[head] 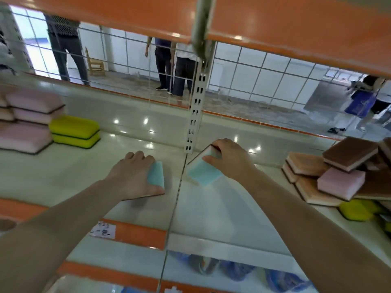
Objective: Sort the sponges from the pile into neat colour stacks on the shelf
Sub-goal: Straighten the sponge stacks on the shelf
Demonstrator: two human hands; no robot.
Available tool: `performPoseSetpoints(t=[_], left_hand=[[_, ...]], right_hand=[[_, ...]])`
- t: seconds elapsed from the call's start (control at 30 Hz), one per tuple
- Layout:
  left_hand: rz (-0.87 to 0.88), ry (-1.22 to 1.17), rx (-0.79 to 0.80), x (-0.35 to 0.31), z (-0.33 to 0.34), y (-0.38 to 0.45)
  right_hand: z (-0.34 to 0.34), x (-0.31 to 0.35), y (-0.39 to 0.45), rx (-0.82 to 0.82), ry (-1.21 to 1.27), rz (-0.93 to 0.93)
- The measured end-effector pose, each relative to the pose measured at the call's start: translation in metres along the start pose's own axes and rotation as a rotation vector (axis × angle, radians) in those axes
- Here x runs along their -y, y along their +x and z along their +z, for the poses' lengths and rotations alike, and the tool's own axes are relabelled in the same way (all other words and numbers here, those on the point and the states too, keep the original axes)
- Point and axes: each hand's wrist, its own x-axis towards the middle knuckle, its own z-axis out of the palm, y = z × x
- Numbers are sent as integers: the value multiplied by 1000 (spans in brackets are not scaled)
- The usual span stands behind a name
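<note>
My left hand (135, 172) grips a light blue sponge (157, 175) just above the white shelf (211, 208), left of the shelf seam. My right hand (229, 158) holds a second light blue sponge (203, 170), tilted, just right of the seam. At the far left stand stacked pink sponges (31, 115) and a stack of two yellow sponges (75, 132). On the right lies the mixed pile (342, 176) of orange, brown, pink and yellow sponges.
A slotted white upright post (195, 115) rises at the back of the shelf between my hands. An orange shelf (275, 22) hangs overhead. Behind a wire grid back several people stand on the floor. Blue items lie on the lower shelf (243, 269).
</note>
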Motion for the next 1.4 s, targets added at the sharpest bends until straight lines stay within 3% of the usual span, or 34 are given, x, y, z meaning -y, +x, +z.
performPoseSetpoints(t=[0.53, 1.4], left_hand=[[-87, 33, -47, 105, -23, -66], [-426, 47, -77, 163, -28, -147]], right_hand=[[43, 116, -9, 7, 108, -18], [93, 198, 4, 95, 230, -323]])
